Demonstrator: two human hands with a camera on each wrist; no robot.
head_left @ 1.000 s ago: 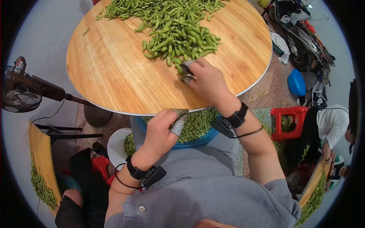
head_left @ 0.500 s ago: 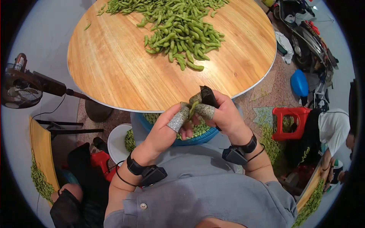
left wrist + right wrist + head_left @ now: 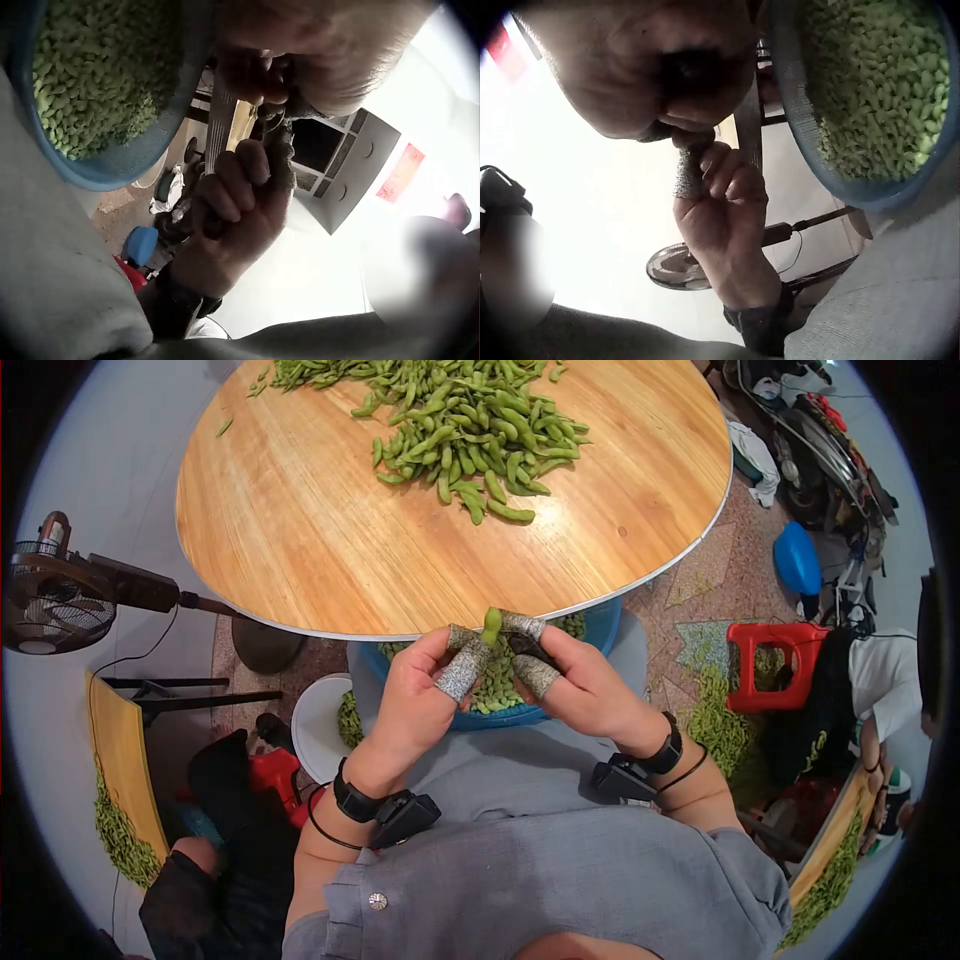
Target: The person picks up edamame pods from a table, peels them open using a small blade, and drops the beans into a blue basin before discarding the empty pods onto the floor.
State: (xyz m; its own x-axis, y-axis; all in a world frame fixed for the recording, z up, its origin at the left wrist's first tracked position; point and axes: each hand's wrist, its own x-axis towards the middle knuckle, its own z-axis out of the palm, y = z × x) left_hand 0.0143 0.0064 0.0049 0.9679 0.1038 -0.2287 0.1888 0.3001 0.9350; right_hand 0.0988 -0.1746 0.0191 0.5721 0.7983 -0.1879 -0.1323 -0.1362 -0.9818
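A green soybean pod (image 3: 491,625) stands upright between my two hands, just off the near edge of the table. My left hand (image 3: 420,690) pinches its lower part between thumb and forefinger. From the other side my right hand (image 3: 592,695) pinches it too. Grey speckled wraps (image 3: 462,672) cover both thumbs and forefingers, and a dark strip shows at the right fingers. Below the hands, a blue basin (image 3: 605,625) in my lap holds many shelled green beans (image 3: 497,688); the left wrist view shows these beans (image 3: 97,75) more fully.
A heap of soybean pods (image 3: 470,435) covers the far part of the round wooden table (image 3: 300,550). A white bucket (image 3: 318,732) stands at left, near a fan (image 3: 60,595). On the right are a red stool (image 3: 775,695), floor litter of pods (image 3: 720,725) and a blue object (image 3: 797,558).
My right hand has come back from the front of the heap to my left hand, bringing a pod. Both hands now hold that pod over the basin, and it stands more upright.
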